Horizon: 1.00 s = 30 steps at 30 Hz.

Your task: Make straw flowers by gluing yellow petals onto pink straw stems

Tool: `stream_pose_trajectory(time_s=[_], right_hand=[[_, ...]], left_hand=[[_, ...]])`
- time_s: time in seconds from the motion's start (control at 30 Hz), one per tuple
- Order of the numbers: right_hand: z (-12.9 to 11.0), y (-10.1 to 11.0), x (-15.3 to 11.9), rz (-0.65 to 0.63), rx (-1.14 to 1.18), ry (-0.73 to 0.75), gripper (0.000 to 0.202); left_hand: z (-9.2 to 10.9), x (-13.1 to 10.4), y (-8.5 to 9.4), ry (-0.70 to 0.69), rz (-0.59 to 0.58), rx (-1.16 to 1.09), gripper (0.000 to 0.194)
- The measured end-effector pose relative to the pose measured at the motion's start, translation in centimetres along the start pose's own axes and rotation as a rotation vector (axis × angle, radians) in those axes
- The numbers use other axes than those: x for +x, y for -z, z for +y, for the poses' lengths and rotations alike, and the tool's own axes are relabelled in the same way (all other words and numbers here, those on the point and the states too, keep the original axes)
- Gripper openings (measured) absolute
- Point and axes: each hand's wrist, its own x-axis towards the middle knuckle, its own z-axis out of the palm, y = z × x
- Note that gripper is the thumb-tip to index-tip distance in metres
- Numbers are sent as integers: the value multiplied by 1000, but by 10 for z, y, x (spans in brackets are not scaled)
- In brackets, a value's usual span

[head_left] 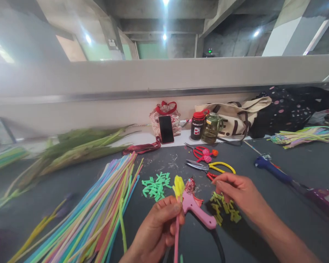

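My left hand (160,226) is closed around a thin pink stem (176,239), held upright, with yellow petal-like pieces (178,187) bunched at its top. Just behind the stem lies a pink hot glue gun (201,212), its cord running toward me. My right hand (239,191) hovers over a pile of short olive-yellow cut pieces (231,212). Its thumb and fingertips are pinched together; anything between them is too small to make out. A heap of mint-green cut pieces (156,186) lies on the dark table beyond my left hand.
Scissors with yellow handles (221,167) and red-handled scissors (201,151) lie ahead. Long pastel strips (90,215) spread at left. A phone (166,129), a red-lidded bottle (197,126), a green bottle (210,129) and a canvas bag (235,117) line the wall.
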Motion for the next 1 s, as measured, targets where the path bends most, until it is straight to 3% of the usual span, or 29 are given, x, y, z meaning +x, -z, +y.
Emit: stream_pose_trajectory(time_s=[0.2, 0.33, 0.5, 0.7, 0.87, 1.0], right_hand=[[34, 23, -2, -53, -269, 9, 10], [40, 22, -4, -167, -454, 198, 14], [42, 21, -4, -287, -508, 371, 20], [47, 28, 1, -119, -657, 314, 16], [36, -1, -8, -156, -766, 319, 18], [33, -37, -16, -181, -932, 424, 42]], left_hand=[[-8, 7, -1, 40, -4, 160, 21], [-8, 11, 2, 26, 28, 153, 18], [-10, 14, 3, 39, 29, 166, 18], [-5, 16, 4, 5, 48, 138, 17], [-3, 17, 5, -30, 59, 108, 15], [-2, 18, 8, -88, 57, 116, 16]])
